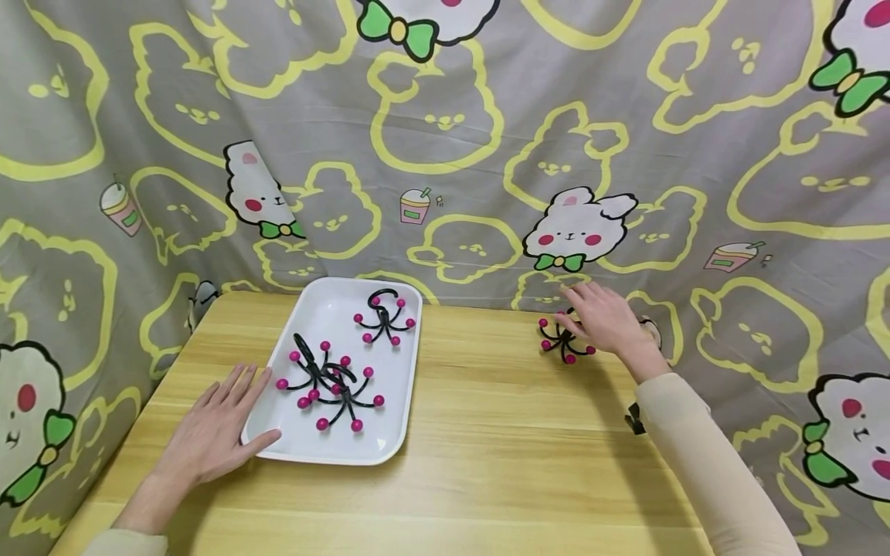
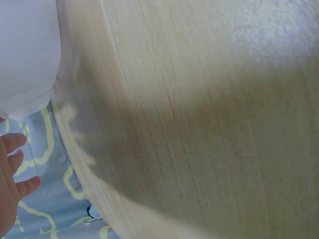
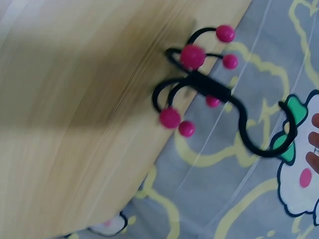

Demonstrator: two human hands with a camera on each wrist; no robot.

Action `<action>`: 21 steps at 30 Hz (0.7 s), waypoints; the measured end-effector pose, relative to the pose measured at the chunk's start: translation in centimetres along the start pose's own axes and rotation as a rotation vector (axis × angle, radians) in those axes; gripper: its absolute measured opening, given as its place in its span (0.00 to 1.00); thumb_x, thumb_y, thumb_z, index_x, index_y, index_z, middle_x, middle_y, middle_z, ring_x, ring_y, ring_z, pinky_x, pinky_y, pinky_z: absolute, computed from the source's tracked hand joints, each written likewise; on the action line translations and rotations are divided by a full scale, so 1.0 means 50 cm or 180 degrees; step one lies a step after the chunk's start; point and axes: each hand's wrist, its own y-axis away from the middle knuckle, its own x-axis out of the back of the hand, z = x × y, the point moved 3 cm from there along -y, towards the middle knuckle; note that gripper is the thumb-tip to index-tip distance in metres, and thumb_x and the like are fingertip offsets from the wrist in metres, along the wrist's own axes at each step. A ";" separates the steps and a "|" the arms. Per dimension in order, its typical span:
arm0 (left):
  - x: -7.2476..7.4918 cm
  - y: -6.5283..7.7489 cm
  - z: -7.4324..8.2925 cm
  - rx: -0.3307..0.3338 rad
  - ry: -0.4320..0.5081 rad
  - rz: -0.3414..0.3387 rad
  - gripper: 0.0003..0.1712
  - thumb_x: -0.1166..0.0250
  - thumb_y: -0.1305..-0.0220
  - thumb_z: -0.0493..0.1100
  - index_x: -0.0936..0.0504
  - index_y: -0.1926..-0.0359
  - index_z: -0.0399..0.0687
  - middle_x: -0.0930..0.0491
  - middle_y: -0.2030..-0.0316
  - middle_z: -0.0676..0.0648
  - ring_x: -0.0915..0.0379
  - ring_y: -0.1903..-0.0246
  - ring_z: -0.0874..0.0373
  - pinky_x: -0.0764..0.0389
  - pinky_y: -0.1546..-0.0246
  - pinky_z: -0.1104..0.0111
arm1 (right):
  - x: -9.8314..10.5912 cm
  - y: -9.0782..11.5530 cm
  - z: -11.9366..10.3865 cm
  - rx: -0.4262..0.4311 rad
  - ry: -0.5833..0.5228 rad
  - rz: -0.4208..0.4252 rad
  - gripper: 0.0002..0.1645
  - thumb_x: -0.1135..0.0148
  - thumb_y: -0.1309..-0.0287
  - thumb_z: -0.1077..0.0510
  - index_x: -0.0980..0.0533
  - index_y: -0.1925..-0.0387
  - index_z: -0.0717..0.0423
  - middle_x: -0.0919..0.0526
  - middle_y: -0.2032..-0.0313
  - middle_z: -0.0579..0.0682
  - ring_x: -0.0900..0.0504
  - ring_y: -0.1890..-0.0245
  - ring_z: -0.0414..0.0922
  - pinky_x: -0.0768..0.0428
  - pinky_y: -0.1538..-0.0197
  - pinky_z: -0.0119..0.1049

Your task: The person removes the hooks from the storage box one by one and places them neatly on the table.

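A white tray [image 1: 389, 371] on the left side of the table holds 3 black hanging hooks, one of them a hook [image 1: 384, 318] near the back corner; the other two overlap in the middle. Each has several curved arms tipped with pink balls. My left hand [image 1: 219, 425] rests against the tray's left rim, fingers straight and thumb over the edge. At the table's back right, another hanging hook [image 3: 209, 87] stands on its balls with its curved end up. Just above it reaches my right hand [image 1: 601, 316], fingers extended; in the right wrist view the fingertips [image 3: 314, 139] appear apart from the hook.
The wooden table [image 1: 487, 448] meets a patterned grey curtain [image 1: 459, 193] at the back, and the curtain also hangs along both sides. A small black item [image 1: 634, 419], partly hidden by the right sleeve, sits at the table's right edge.
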 end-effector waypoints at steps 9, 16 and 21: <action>-0.001 0.001 0.000 -0.0008 0.0017 0.0024 0.61 0.35 0.39 0.75 0.42 0.17 0.45 0.33 0.24 0.30 0.42 0.20 0.36 0.33 0.28 0.37 | 0.001 -0.021 -0.062 -0.0174 -0.0093 0.0094 0.37 0.37 0.30 0.37 0.24 0.32 0.58 0.16 0.40 0.62 0.19 0.38 0.63 0.19 0.34 0.62; -0.002 0.002 -0.001 -0.0012 0.0018 0.0018 0.61 0.35 0.39 0.75 0.43 0.17 0.45 0.33 0.24 0.29 0.43 0.20 0.35 0.33 0.28 0.36 | -0.002 -0.041 -0.119 -0.0263 -0.0328 0.0261 0.35 0.39 0.29 0.35 0.23 0.34 0.55 0.15 0.42 0.59 0.18 0.39 0.62 0.18 0.36 0.61; -0.001 0.001 0.001 0.0011 0.0029 -0.0028 0.61 0.36 0.39 0.75 0.43 0.17 0.45 0.33 0.24 0.29 0.43 0.20 0.35 0.33 0.29 0.36 | -0.005 -0.057 -0.162 -0.0331 -0.0490 0.0312 0.35 0.39 0.29 0.35 0.23 0.33 0.53 0.15 0.42 0.58 0.17 0.40 0.60 0.16 0.38 0.58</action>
